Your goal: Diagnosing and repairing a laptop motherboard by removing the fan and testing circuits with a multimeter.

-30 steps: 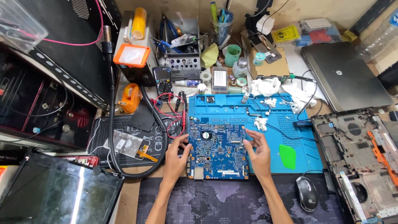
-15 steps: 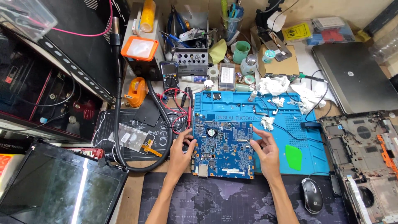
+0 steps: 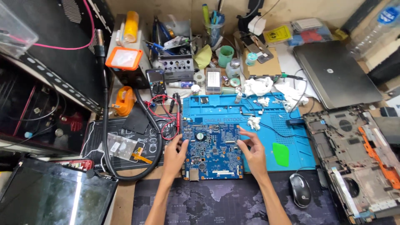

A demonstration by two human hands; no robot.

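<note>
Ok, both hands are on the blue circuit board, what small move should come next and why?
Probably lift the blue circuit board slightly and level. The left hand grips its left edge and the right hand its right edge, so it is held on both sides. It overlaps the blue mat, with red probe leads close by its left edge, so sliding could snag them.

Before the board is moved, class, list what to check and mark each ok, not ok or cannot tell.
1. Both hands on the board: ok, left hand at its left edge, right hand at its right.
2. Board lies on the blue mat: ok.
3. Red probe leads clear of board: not ok, they reach its top-left corner.
4. Cables unplugged from board: cannot tell.
5. Mouse clear: ok.
</note>
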